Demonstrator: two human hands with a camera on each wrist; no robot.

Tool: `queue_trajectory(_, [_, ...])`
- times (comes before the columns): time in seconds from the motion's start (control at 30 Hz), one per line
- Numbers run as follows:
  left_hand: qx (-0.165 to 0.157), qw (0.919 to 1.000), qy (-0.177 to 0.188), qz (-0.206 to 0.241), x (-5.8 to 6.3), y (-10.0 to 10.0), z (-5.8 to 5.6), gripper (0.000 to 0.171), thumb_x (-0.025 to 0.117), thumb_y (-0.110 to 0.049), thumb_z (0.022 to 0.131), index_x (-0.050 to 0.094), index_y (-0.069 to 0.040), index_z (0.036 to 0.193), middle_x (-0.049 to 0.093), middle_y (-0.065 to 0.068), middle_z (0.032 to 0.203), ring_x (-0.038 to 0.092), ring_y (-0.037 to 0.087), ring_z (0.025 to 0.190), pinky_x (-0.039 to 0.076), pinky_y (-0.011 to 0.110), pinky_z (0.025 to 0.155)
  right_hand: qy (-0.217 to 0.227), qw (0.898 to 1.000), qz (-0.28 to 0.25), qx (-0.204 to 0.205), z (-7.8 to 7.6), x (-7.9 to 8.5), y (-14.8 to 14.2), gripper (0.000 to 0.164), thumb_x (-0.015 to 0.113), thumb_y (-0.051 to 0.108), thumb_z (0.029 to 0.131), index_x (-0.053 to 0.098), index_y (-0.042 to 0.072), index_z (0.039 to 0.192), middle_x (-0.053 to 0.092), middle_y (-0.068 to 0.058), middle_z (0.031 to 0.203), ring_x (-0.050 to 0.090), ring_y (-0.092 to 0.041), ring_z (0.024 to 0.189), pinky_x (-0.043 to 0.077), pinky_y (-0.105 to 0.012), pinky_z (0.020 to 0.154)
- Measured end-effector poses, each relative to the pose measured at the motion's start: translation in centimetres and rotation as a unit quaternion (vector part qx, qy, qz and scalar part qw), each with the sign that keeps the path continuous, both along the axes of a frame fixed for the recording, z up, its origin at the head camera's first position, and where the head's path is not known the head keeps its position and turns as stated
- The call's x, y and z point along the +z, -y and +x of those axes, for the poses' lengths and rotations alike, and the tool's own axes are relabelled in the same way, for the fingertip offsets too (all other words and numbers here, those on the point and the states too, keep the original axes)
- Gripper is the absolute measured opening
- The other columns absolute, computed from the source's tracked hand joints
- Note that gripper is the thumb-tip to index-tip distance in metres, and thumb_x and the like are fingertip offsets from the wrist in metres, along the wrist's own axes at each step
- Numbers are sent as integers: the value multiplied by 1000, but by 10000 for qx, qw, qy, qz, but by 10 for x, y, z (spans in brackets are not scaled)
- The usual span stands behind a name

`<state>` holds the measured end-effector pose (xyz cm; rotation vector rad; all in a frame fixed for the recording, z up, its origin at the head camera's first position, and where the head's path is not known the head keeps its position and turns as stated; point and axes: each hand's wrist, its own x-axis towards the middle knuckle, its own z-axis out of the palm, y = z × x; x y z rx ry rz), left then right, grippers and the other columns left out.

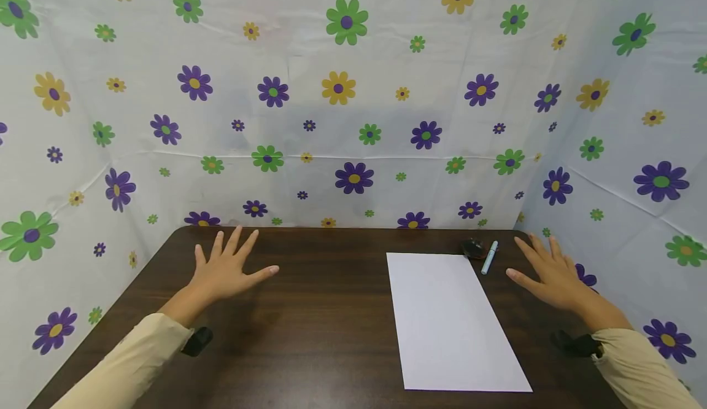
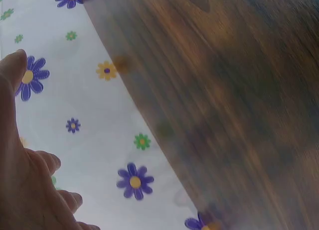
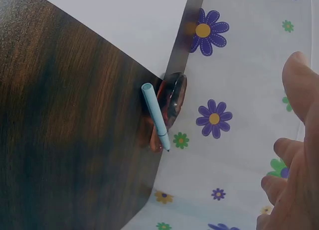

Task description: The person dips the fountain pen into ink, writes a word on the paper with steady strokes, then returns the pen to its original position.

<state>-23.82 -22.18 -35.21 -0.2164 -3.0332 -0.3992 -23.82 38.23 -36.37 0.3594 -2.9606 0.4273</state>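
My left hand (image 1: 221, 274) is held over the left part of the dark table with fingers spread, holding nothing. On the right side, my right hand (image 1: 555, 277) is likewise spread and free of any object. Nearest to it is a light blue pen (image 1: 489, 258), seen also in the right wrist view as a slim pen (image 3: 155, 113). Beside the pen sits a small dark, glossy object (image 1: 473, 249) of unclear kind, at the far corner of the paper. A white sheet of paper (image 1: 453, 323) lies flat between the hands, closer to the right one.
The brown wooden table (image 1: 320, 311) ends at a back edge against a white cloth (image 1: 309, 194) printed with flowers. That cloth also hangs along the left and right sides. Dark straps (image 1: 197, 341) sit at the cuffs of both beige sleeves (image 1: 132, 354).
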Motion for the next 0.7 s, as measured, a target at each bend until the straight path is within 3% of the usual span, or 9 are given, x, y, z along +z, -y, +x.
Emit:
queue_trajectory(0.2, [-290, 9996, -26, 51, -13, -29, -5, 100, 46, -78, 81, 19, -16, 155, 5, 20, 159, 0, 53, 141, -12, 76, 100, 26, 10000, -62, -10, -2, -5, -4, 80, 49, 47, 97, 11, 6, 153, 4, -38, 151, -21, -55, 135, -1, -83, 92])
queue_trajectory(0.4, [-875, 9959, 219, 29, -34, -79, -7, 96, 47, -77, 81, 20, -22, 155, 6, 12, 161, 1, 46, 144, -8, 73, 104, 112, 9998, -127, -91, -5, -13, -9, 79, 48, 48, 97, 12, 7, 153, 7, -38, 151, -18, -58, 135, 2, -83, 91])
queue_trajectory(0.57, [-1499, 9877, 437, -5, -51, -129, 2, 95, 47, -78, 80, 19, -28, 154, 7, 7, 162, 2, 41, 146, -5, 70, 107, 192, 9995, -186, -170, -6, -18, -10, 79, 47, 49, 97, 11, 8, 154, 7, -37, 151, -14, -61, 134, 5, -85, 88])
queue_trajectory(0.7, [-2047, 9759, 753, -92, -60, -165, 9, 97, 47, -79, 79, 16, -28, 155, 4, 6, 162, 2, 40, 146, -1, 70, 108, 138, 9995, -235, -166, -9, -26, -13, 78, 48, 48, 97, 14, 5, 153, 10, -39, 150, -9, -64, 132, 7, -86, 86])
